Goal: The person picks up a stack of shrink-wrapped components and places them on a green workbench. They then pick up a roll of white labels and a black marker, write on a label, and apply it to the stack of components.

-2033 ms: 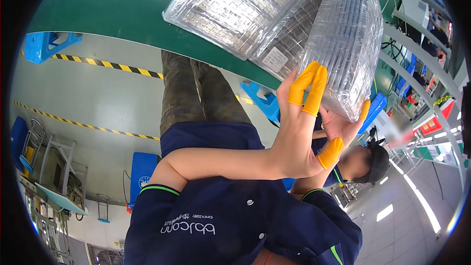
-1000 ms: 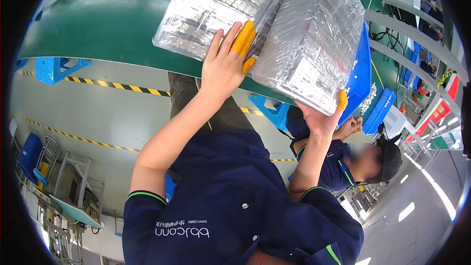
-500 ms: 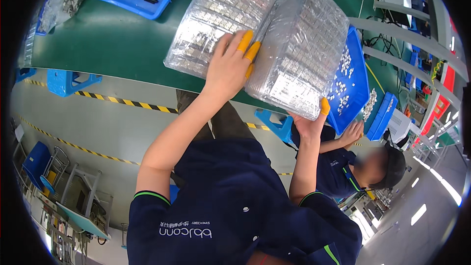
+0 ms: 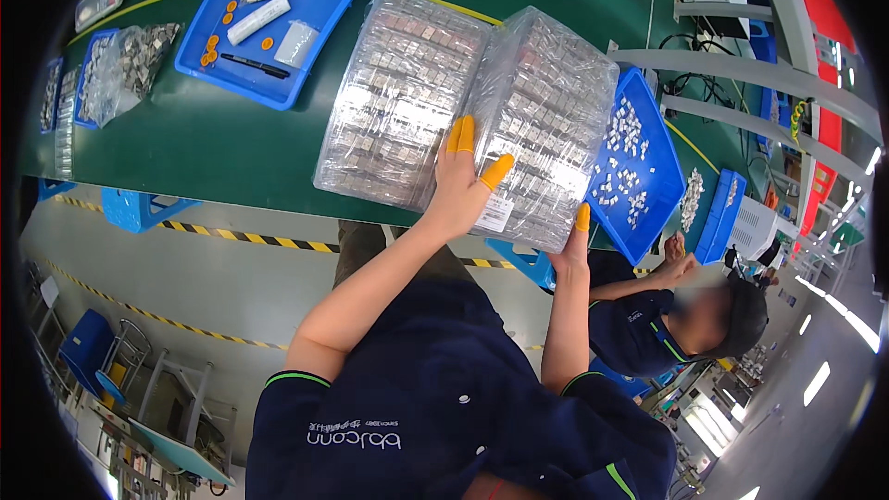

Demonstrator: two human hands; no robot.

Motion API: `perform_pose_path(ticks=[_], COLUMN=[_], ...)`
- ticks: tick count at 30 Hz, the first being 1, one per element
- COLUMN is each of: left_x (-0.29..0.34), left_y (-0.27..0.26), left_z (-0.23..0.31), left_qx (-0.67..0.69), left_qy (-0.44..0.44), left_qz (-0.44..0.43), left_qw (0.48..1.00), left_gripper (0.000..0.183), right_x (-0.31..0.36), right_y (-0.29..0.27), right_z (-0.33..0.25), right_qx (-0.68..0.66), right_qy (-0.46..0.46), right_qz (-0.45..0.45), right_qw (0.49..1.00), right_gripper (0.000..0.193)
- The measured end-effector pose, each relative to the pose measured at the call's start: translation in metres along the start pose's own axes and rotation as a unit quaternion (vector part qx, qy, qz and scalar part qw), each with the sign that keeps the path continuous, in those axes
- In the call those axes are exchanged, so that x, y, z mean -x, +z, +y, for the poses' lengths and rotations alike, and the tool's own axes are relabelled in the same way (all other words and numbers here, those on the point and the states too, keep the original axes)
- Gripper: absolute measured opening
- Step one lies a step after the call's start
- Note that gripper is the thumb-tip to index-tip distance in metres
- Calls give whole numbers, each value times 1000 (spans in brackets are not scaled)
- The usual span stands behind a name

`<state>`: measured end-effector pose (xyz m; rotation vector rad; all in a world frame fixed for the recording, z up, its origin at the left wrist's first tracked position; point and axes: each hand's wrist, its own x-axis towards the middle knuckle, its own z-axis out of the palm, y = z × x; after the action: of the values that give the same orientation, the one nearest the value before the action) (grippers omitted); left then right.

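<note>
Two film-wrapped stacks of clear plastic trays, filled with rows of small metallic parts, lie side by side on the green table's near edge. My left hand (image 4: 456,193), with yellow finger cots, grips the left edge of the right tray stack (image 4: 546,120); its fingertips are at the gap and its thumb is on top, above a white label. At that stack's near right corner, my right hand (image 4: 572,245) holds on with a yellow-cotted thumb at the side. Its other fingers are hidden beneath. The left tray stack (image 4: 398,83) touches the right one and is not held.
A blue tray (image 4: 287,93) with a pen, orange rings and a white roll lies at the far left. Bagged parts (image 4: 139,65) lie left of it. To the right, a blue bin (image 4: 648,190) contains small white pieces, near a co-worker's hands (image 4: 679,264). Metal rack bars (image 4: 741,65) stand beyond.
My left hand has shifted from the left tray stack onto the right one. The right stack sits further left and nearer the left stack. The view has tilted to show more table.
</note>
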<state>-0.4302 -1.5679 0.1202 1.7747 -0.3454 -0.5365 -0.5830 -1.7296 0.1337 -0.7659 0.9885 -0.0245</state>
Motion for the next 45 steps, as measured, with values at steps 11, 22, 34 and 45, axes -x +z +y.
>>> perform_pose_path(ticks=[11,22,34,45], left_x=[-8,6,35,33], left_y=[-7,-2,-5,-2], left_z=[22,48,99,66], left_qx=[166,-33,-22,21], left_qy=[-27,13,73,53], left_qz=[-37,-49,-25,-28], left_qw=[985,998,997,998], left_gripper=[81,97,99,97], right_x=[-6,1,14,3], right_y=[2,5,16,-12], right_z=[8,5,-26,-2], right_qx=[-57,-131,-29,-44], right_qy=[-35,-92,-230,-194], right_qz=[14,-7,-61,-23], right_qw=[998,987,971,980], right_gripper=[64,68,82,84])
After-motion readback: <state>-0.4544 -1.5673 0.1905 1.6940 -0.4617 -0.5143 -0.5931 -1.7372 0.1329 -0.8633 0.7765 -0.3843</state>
